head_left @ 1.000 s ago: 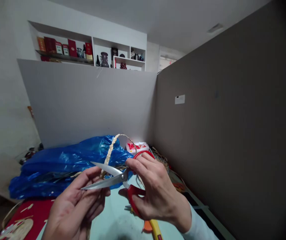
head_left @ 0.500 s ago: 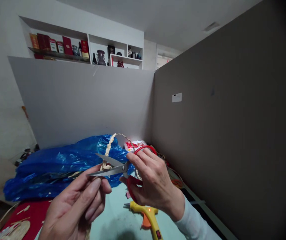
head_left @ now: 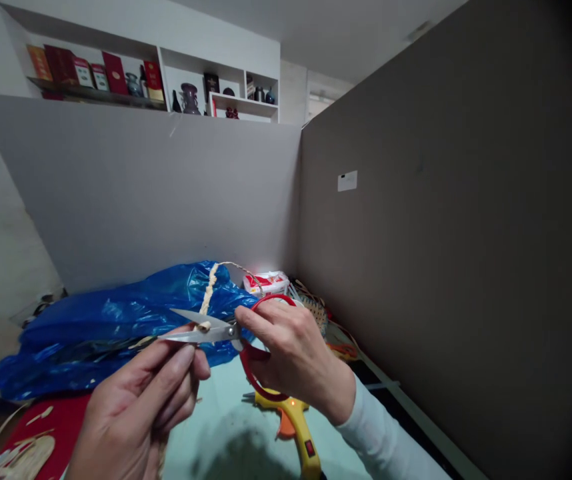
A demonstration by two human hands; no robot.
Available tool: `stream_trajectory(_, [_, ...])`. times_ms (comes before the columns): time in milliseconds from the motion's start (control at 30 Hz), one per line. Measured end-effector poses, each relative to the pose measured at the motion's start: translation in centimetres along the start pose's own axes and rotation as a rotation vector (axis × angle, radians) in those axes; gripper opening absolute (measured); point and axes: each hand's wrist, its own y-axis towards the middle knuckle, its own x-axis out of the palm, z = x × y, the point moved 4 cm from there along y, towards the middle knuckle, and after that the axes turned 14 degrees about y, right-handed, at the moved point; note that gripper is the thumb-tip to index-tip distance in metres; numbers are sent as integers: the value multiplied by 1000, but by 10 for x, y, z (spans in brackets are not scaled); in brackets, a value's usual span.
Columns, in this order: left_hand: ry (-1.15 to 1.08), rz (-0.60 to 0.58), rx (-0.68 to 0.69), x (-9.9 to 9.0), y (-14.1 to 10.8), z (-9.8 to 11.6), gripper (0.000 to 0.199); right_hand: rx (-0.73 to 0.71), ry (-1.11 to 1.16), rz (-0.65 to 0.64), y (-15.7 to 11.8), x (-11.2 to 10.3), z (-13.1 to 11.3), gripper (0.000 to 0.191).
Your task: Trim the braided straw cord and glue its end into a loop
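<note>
My right hand (head_left: 291,347) holds red-handled scissors (head_left: 259,373), fingers in the loops. Their blades are parted and point left, around the cream end of a braided cord (head_left: 209,293). Pinched between its thumb and fingers, that cord is held by my left hand (head_left: 151,393), just under the blades. From there the braid rises and arcs back to the right as a thinner, darker strand. More braid hangs below my left palm. Under my right hand a yellow glue gun (head_left: 296,427) with an orange trigger and a small lit light lies on the pale green table (head_left: 226,433).
A blue plastic bag (head_left: 116,313) covers the back left. Behind my right hand are a red-and-white packet (head_left: 266,283) and a woven piece (head_left: 316,313). A red mat (head_left: 66,413) with cream strips is at the lower left. Grey panels (head_left: 166,187) stand behind and to the right.
The camera view has shifted slightly. The scissor blades are closer together around the braid's end. More of the woven piece shows behind my right hand.
</note>
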Motion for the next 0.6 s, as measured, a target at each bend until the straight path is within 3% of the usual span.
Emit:
stream_trajectory(267, [62,-86,-20,0,18,-8,28,88,2,-99,-8,22,12,11])
stream_trajectory(433, [74,-105,2,2,19,-9,22,108,25,-119,-9,23,13,13])
stream_trajectory(600, [76,-127,6,2,17,-9,31,189,70,-50,-6,15,22,12])
